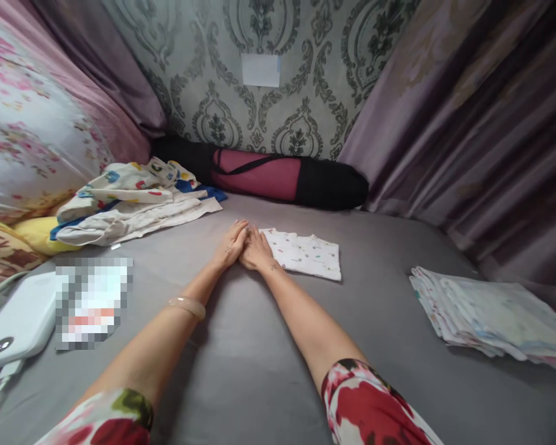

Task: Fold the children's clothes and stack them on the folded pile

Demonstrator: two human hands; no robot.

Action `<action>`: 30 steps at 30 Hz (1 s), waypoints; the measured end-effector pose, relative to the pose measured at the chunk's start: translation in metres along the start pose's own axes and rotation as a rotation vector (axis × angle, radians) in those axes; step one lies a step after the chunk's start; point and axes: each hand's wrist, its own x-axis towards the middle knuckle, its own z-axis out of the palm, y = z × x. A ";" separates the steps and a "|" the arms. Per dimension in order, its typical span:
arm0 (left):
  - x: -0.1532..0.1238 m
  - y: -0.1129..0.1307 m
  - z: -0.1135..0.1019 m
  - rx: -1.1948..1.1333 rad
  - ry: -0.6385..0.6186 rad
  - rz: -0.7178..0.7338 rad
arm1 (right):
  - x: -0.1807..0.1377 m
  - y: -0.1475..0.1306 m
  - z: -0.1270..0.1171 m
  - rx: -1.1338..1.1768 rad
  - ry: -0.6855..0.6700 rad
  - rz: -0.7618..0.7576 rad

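Both my arms reach forward over a grey bed sheet (241,346). My left hand (232,244) lies flat on the sheet with its fingers stretched out, a pale bangle on the wrist. My right hand (256,250) lies flat beside it, the two hands touching at the fingers. The right hand rests against the left edge of a small folded white cloth (308,253) with tiny coloured prints. Neither hand grips anything.
A heap of unfolded printed clothes (130,204) lies at the back left. A stack of folded cloths (491,318) sits at the right. A pink and black bag (282,176) lies along the patterned wall. A white device (18,324) sits at the left, near pillows.
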 end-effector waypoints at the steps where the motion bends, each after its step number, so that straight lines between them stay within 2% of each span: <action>1: 0.000 0.000 0.000 0.011 -0.011 0.015 | -0.001 0.002 -0.005 0.039 -0.001 0.004; 4: -0.002 0.001 -0.001 0.064 -0.038 0.069 | -0.015 0.020 -0.022 0.085 0.084 0.058; 7: -0.004 0.004 -0.001 0.147 -0.105 0.125 | -0.041 0.050 -0.037 -0.004 0.172 0.169; 11: -0.009 0.009 0.000 0.275 -0.243 0.211 | -0.073 0.082 -0.040 -0.095 0.145 0.239; 17: -0.010 0.003 0.001 0.371 -0.366 0.271 | -0.076 0.087 -0.031 -0.077 0.137 0.257; 21: -0.008 0.000 0.000 0.392 -0.381 0.279 | -0.083 0.097 -0.042 -0.027 0.079 0.216; 24: -0.008 0.000 0.000 0.397 -0.392 0.273 | -0.101 0.110 -0.050 -0.073 0.117 0.239; 30: -0.007 -0.001 0.001 0.396 -0.391 0.251 | -0.117 0.124 -0.046 -0.139 0.126 0.267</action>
